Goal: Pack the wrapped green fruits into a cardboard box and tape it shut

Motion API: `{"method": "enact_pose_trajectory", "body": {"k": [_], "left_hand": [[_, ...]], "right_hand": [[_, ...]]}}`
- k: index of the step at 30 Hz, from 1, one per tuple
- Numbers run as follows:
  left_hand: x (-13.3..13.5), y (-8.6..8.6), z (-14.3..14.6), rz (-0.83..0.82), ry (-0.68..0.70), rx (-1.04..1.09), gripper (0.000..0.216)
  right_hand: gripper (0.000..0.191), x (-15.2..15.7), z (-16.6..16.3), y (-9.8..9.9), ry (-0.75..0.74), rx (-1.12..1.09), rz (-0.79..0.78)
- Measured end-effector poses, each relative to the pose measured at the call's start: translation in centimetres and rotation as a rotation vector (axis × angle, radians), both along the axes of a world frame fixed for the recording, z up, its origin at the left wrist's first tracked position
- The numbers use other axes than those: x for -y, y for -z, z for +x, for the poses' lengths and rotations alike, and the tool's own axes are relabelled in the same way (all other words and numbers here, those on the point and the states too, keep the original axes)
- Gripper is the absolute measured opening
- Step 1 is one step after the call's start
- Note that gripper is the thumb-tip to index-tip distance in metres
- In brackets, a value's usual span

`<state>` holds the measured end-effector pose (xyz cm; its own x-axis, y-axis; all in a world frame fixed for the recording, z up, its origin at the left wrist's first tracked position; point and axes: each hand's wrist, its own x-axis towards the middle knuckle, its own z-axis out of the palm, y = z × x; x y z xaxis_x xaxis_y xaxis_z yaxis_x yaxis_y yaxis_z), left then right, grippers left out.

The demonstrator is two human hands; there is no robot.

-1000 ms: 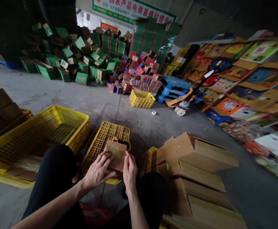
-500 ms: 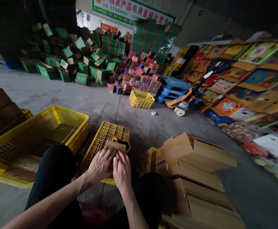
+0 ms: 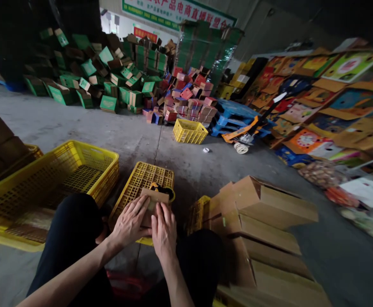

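A small brown cardboard box [image 3: 156, 197] rests on an upturned yellow crate [image 3: 141, 174] between my knees. My left hand [image 3: 131, 221] lies along the box's left side, its fingers stretched over the top and its thumb pointing toward my right hand. My right hand [image 3: 163, 228] touches the near right part of the box, fingers extended and laid against the cardboard. Just behind the box sits a black and yellow object [image 3: 162, 189] that looks like a tape dispenser, partly hidden. The lower part of the box is covered by my hands.
At left stands a large yellow crate [image 3: 108, 168] with some flat items inside. Brown cardboard boxes [image 3: 279, 209] are stacked close to my right knee. Farther off are a small yellow crate [image 3: 191, 131], a pallet jack [image 3: 242, 138], blue pallets [image 3: 232, 115] and heaped green boxes [image 3: 109, 103].
My hands have moved apart and flattened over the box, so more of its top shows between them. The crates and stacked boxes stay in place.
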<state>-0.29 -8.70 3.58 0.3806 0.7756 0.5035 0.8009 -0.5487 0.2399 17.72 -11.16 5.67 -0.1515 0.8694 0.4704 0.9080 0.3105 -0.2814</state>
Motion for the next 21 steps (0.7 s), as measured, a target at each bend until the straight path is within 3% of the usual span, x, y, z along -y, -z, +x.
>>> {"method": "enact_pose_trajectory", "body": {"k": [8,14,21], "left_hand": [[0.4,0.7,-0.2,-0.003,0.051,0.055,0.099],[0.8,1.3,-2.2,-0.022,0.120,0.114,0.083],[2.5,2.1,-2.8,-0.135,0.093,0.220,0.073]], "right_hand": [[0.077,0.9,2.3,1.5,-0.167,-0.113,-0.070],[0.074,0.9,2.3,2.5,-0.150,-0.189,-0.044],[0.070,2.1,1.5,3.8,-0.055,-0.361,-0.012]]}}
